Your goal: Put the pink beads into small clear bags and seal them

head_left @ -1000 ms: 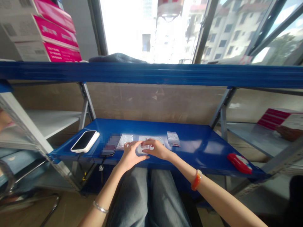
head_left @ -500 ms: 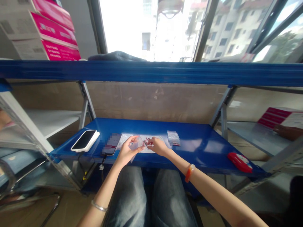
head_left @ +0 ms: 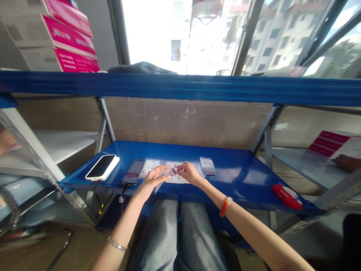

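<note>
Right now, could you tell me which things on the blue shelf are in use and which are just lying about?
In use:
left hand
right hand
clear bag
small reddish pieces

Lying about:
white phone
second phone
small packet
red case

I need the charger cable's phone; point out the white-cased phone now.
In the head view, the white-cased phone lies face up at the blue shelf's far left corner, left of the blurred phone and the left hand.

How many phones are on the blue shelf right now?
2. A phone in a white case lies near the shelf's left end. A second phone, its screen blurred, lies just right of it, beside the left hand. None seems hidden.
</note>
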Tool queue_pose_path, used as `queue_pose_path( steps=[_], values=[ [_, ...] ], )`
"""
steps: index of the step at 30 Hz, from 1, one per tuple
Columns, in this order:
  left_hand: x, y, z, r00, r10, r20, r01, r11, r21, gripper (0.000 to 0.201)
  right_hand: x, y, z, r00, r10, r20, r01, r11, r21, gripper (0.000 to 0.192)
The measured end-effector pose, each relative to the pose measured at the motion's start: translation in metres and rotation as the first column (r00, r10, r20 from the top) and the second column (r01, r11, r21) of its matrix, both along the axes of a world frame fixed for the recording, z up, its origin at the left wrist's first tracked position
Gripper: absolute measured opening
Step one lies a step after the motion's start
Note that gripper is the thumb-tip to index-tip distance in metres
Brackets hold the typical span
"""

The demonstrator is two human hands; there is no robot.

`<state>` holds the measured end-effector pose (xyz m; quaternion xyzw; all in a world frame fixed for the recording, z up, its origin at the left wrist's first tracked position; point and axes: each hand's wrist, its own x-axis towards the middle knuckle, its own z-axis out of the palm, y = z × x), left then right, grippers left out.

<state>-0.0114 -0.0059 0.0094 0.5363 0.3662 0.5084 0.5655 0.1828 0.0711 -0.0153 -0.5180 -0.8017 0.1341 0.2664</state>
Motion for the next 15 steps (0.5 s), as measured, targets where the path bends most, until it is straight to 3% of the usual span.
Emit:
queue_pose_path(
  steps=[5,8,12,15],
  values=[
    [0.001,0.000,-0.001,0.999,0.020,0.036,-0.020,1.000,-0.015,0.041,0.000,-0.006,0.045,0.962,0.098,-0.254,-0.065,0.989,0.135,0.015],
    [0.003,-0.002,0.001,0.999,0.004,0.044,-0.003,1.000,-0.026,0.043,-0.007,-0.017,0.064,0.932,0.184,-0.313,-0.139,0.977,0.160,0.016],
    [0.005,-0.002,0.003,0.998,-0.011,0.063,0.012,1.000,-0.025,0.044,-0.020,-0.028,0.069,0.923,0.263,-0.281,-0.239,0.964,0.117,0.012],
    [0.003,-0.001,0.002,0.997,-0.002,0.076,0.004,1.000,-0.025,0.045,-0.025,-0.024,0.066,0.935,0.209,-0.288,-0.196,0.978,0.073,0.016]
  ],
)
